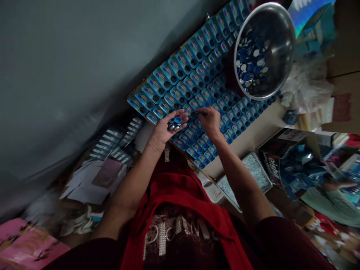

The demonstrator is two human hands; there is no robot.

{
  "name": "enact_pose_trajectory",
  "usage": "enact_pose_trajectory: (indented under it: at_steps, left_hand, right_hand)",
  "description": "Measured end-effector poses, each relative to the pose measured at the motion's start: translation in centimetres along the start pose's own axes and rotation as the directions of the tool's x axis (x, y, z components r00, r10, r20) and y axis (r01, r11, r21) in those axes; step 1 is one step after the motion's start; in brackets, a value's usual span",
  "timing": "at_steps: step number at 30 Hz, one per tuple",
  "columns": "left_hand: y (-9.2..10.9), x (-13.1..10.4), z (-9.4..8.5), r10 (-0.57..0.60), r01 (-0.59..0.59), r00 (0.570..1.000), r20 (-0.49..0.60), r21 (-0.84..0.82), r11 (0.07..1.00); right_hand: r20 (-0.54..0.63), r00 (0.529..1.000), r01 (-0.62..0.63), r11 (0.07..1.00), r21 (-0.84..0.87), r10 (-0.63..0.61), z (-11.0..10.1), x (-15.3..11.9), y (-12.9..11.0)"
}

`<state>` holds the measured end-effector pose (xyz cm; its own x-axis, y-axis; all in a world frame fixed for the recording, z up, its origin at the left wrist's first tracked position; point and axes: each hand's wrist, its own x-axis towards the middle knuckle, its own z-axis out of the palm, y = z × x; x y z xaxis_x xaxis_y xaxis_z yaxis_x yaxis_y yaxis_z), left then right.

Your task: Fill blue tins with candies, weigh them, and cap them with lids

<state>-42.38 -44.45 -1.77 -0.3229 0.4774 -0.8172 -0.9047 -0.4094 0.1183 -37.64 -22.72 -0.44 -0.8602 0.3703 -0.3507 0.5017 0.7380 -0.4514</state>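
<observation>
My left hand (165, 127) is palm up and cupped, with several small round blue-and-silver pieces (174, 123) resting in it. They look like little tins or caps. My right hand (210, 120) is pinched just above the rows of blue packs; a small dark bit shows at its fingertips, too small to name. Under both hands, blue blister-like packs (182, 62) lie in slanted rows on a board, each with a round recess. Dark recesses show in the far rows, while brighter blue rounds fill many in the near rows (209, 155).
A metal bowl (281, 56) with many blue and silver round pieces stands on the packs at upper right. Lower right are a tray of pale bits (254, 168), an open carton (277, 168) and another person's sleeve (332, 206). Papers (84, 182) lie at left, beside a wall (70, 56).
</observation>
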Motion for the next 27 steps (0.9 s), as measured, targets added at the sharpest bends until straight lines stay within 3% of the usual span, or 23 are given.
enact_pose_trajectory:
  at_steps: [6,12,15,17,18,20,22,24,27]
  left_hand:
    - [0.9,0.4,-0.1,0.006,-0.003,0.998,0.069,-0.04,0.999]
    - [1.0,0.7,-0.3,0.035,-0.027,0.997,0.066,-0.12,0.992]
    - [1.3,0.4,0.0,-0.01,0.016,0.999,0.037,-0.178,0.984]
    - [1.4,0.4,0.3,-0.026,0.036,0.998,0.049,-0.215,0.976]
    - [1.3,0.6,0.5,-0.019,0.031,0.998,0.057,-0.234,0.972]
    - [0.9,1.2,0.7,0.006,0.008,0.999,0.054,-0.257,0.966]
    - [0.3,2.0,1.0,0.031,-0.025,0.999,0.021,-0.246,0.969]
    - [-0.4,2.7,1.2,0.057,-0.057,0.998,-0.007,-0.206,0.977]
    - [-1.2,3.3,1.5,0.111,-0.11,0.994,0.002,-0.147,0.983]
  right_hand:
    - [0.078,0.992,-0.078,0.958,-0.274,0.103,1.8,2.8,-0.7]
    - [0.103,0.992,-0.042,0.963,-0.266,0.072,1.4,5.4,-0.5]
    - [0.089,0.994,-0.045,0.986,-0.158,0.06,0.8,3.3,-1.0]
    - [0.078,0.995,-0.075,0.988,0.137,0.064,1.2,1.0,-1.4]
    - [0.105,0.992,-0.104,0.933,0.343,0.072,1.7,-0.2,-1.6]
    - [0.223,0.972,-0.207,0.694,0.69,0.069,3.1,-2.2,-2.0]
    - [0.292,0.955,-0.282,0.465,0.84,0.052,4.6,-3.5,-2.3]
    - [0.25,0.964,-0.264,0.378,0.888,0.087,5.9,-4.0,-2.5]
    - [0.174,0.971,-0.224,0.372,0.901,0.164,7.0,-4.0,-2.5]
